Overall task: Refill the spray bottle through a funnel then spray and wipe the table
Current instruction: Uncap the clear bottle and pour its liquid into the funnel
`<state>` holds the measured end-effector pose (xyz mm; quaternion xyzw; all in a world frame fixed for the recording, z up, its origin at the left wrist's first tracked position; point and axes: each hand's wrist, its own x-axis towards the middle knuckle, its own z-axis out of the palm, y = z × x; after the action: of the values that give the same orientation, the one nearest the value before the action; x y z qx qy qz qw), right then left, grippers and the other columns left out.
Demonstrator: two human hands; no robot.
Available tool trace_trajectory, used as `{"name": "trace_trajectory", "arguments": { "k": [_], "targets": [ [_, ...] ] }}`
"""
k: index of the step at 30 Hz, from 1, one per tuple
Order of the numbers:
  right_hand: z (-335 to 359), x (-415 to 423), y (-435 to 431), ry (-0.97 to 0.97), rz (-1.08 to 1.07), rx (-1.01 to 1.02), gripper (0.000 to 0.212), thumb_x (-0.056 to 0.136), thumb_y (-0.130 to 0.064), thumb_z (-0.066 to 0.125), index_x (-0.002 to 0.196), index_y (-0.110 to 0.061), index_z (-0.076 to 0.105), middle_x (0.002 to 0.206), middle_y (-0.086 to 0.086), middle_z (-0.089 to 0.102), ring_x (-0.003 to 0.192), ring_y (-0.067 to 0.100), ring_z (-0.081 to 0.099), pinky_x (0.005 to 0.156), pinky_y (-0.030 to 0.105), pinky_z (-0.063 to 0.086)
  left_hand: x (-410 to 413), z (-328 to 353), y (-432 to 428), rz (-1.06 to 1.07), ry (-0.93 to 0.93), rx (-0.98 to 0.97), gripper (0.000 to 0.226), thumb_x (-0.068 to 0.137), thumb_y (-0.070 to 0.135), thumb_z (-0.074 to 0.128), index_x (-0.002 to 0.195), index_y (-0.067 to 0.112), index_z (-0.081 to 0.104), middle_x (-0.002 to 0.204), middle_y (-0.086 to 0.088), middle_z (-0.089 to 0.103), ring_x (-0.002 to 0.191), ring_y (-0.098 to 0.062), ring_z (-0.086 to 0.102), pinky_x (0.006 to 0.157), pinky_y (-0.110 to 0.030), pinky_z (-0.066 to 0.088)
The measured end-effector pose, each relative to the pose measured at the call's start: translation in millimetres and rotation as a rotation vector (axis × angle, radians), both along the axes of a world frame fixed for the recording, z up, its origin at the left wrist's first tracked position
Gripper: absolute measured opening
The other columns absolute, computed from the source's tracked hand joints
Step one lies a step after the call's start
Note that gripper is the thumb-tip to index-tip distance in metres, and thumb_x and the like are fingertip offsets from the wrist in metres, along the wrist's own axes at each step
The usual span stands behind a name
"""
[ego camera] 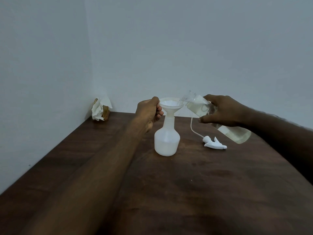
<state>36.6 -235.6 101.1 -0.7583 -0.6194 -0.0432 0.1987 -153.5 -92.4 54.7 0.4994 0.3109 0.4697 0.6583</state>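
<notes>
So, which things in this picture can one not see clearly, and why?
- Head view: middle of the clear plastic refill bottle, covered by the right hand.
- Head view: liquid stream into the white plastic funnel, too faint to confirm; the left hand grips the rim.
- Head view: wooden tissue holder, small and mostly covered by white tissue.
- Head view: dark wooden table, near edge cut off by the frame.

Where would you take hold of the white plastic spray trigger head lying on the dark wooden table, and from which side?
Probably the white plastic spray trigger head by its thick body near the collar, from above, pinched across its sides. It lies flat on the dark wooden table, trigger up, and its thin dip tube looks too slender to lift by.
</notes>
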Motion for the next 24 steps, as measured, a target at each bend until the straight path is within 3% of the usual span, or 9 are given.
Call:
{"name": "trace_trajectory", "arguments": {
  "k": [9,24],
  "targets": [
    [3.0,-3.2,-1.2,-0.016,-0.017,-0.009,0.046,0.076,-0.035,0.08,0.116,-0.022,0.059,0.09,-0.005,0.063,0.083,0.012,0.06,0.068,0.026,0.046,-0.2,0.7,0.7,0.005,0.018,0.017,0.024,0.089,0.009,0.049,0.065,0.011,0.049,0.058,-0.002,0.05,0.047,-0.011,0.048,0.044,-0.019,0.042],
    [5.5,-1.0,0.9,-0.031,-0.009,-0.015,0.039,0.074,-0.036,0.08,0.104,-0.031,0.056,0.086,-0.009,0.061,0.08,0.006,0.058,0.064,0.025,0.046,1.5,-0.5,3.8,0.005,0.031,0.033,0.024,0.089,0.009,0.049,0.066,0.011,0.048,0.058,-0.001,0.048,0.047,-0.012,0.046,0.044,-0.02,0.04]
  ]
}}
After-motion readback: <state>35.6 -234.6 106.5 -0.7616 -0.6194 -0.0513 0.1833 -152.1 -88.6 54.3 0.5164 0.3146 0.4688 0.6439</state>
